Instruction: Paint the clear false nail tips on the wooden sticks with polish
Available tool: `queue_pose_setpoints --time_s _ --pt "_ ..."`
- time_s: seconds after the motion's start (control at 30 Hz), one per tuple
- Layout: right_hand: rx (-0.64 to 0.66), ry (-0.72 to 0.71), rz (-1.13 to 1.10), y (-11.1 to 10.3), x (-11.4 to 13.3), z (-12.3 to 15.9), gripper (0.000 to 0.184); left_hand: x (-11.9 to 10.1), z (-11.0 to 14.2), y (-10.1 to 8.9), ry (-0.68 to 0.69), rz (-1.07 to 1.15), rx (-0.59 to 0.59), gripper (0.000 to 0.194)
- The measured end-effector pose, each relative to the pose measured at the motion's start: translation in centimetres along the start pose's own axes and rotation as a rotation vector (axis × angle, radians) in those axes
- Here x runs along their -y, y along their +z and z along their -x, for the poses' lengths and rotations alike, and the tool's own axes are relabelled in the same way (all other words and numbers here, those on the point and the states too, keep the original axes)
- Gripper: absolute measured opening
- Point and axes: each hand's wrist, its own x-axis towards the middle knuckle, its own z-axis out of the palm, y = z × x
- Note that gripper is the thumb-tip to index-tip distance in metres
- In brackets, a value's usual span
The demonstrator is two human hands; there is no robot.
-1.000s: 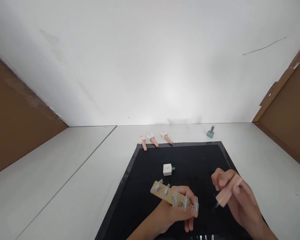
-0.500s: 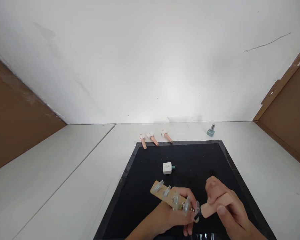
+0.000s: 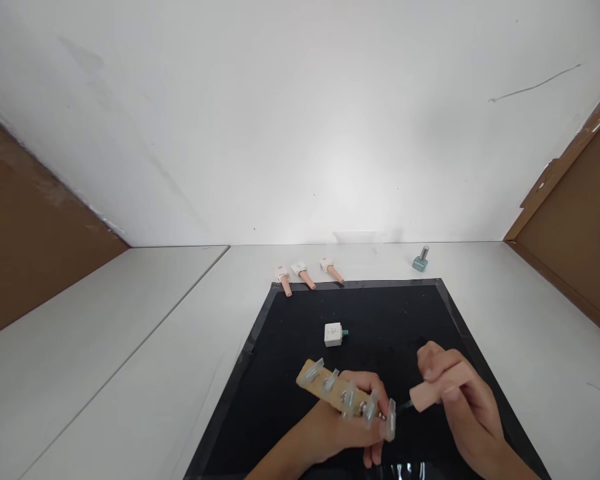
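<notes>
Black mat (image 3: pixel 380 307) is covering the near middle of the white table (image 3: pixel 180 373). Hand positions: with my left hand (image 3: pixel 353 427) I am pinching the right end of a stick (image 3: pixel 336 395) between thumb and fingers; with my right hand (image 3: pixel 477 413) I am pinching a pink cap (image 3: pixel 425 395) between thumb and fingers, its brush (image 3: pixel 404 406) pointing left. Five tips (image 3: pixel 349 400) are standing in a row along the stick. The brush end is lying just beside the rightmost tip (image 3: pixel 391 420); whether it is touching, I cannot tell.

Completed: all five tips are sitting mounted, and the brush is out of its bottle. Apparently under way: brush work at the rightmost tip. Not confirmed: every tip is looking pale and see-through, so I cannot tell which, if any, is carrying a coat. Outstanding: the white bottle (image 3: pixel 333 335) is lying on its side on the mat beyond the stick, its teal neck (image 3: pixel 345 333) uncovered and pointing right, so capping is remaining undone.

Farther off, three pink-capped bottles (image 3: pixel 284 280) are lying at the mat's far left edge; a teal bottle (image 3: pixel 421 263) is resting beyond the far right corner, its silver cap on. Brown panels (image 3: pixel 575 240) are flanking both sides, and a white wall (image 3: pixel 300 133) is closing the back.
</notes>
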Motion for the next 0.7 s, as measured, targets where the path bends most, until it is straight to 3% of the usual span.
queue_pose_setpoints --time_s 0.13,0.33,0.47,0.63,0.7 --pt "0.036 0.067 -0.067 -0.1 0.1 0.1 0.028 -0.1 0.1 0.2 -0.008 0.001 0.006 0.029" --pt "0.191 -0.126 0.102 -0.3 0.4 -0.6 0.027 0.0 0.2 0.2 -0.067 -0.077 -0.017 0.034" --pt "0.166 -0.245 0.199 -0.4 0.3 -0.9 0.019 0.2 0.2 0.0 -0.091 -0.124 -0.016 0.037" --pt "0.063 -0.186 0.083 -0.3 -0.3 -0.2 0.024 0.4 0.1 -0.3 -0.061 -0.113 -0.052 0.036" --pt "0.079 -0.162 0.046 -0.3 -0.3 -0.1 0.026 0.3 0.0 -0.3 -0.057 -0.112 -0.06 0.036"
